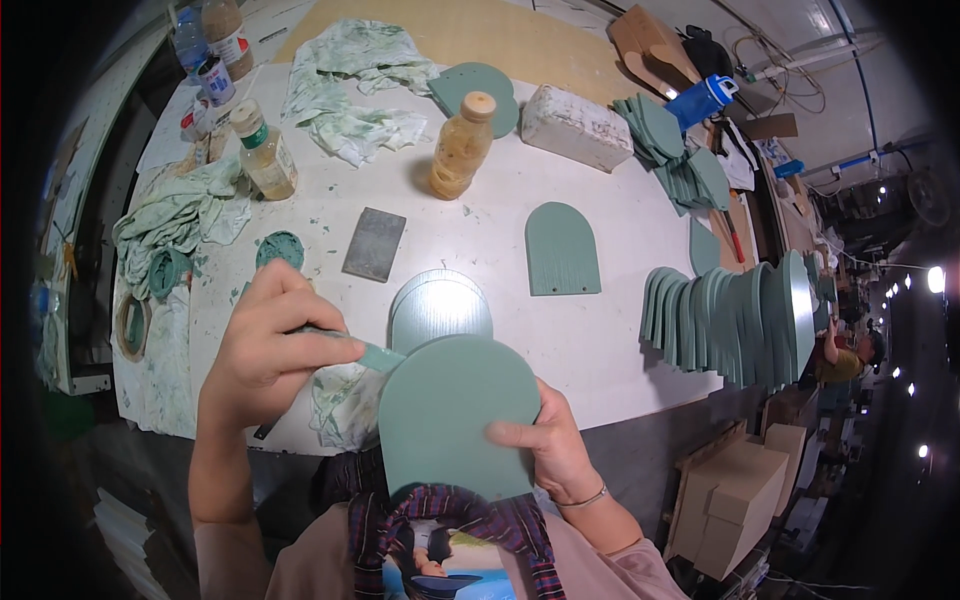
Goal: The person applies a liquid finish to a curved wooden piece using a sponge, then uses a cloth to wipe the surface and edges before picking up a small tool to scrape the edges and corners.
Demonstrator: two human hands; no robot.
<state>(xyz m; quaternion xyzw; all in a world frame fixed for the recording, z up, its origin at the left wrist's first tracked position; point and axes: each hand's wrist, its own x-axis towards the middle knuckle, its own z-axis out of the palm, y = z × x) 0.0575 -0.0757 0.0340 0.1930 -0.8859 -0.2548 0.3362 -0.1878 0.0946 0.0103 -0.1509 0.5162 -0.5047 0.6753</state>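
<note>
My right hand (562, 440) grips a green arch-topped panel (455, 410) at its right edge, the thumb lying on its face. In my left hand (270, 350) is a thin flat scraper (378, 357), pinched between the fingers. Its green tip meets the panel's upper left edge. Behind the held panel, a shiny green arched panel (440, 305) lies partly covered on the table. Further off rests another arched panel (562, 250) with two small holes near its straight edge. A grey rectangular block (375, 244) and a small pot of green paste (280, 248) are beyond my left hand.
On the white table (640, 330) stand a bottle of amber liquid (463, 150) and a glass bottle (264, 155). Stained rags (350, 90) lie at the back and left. A row of green panels (725, 320) lines the right edge, near a whitish block (577, 128).
</note>
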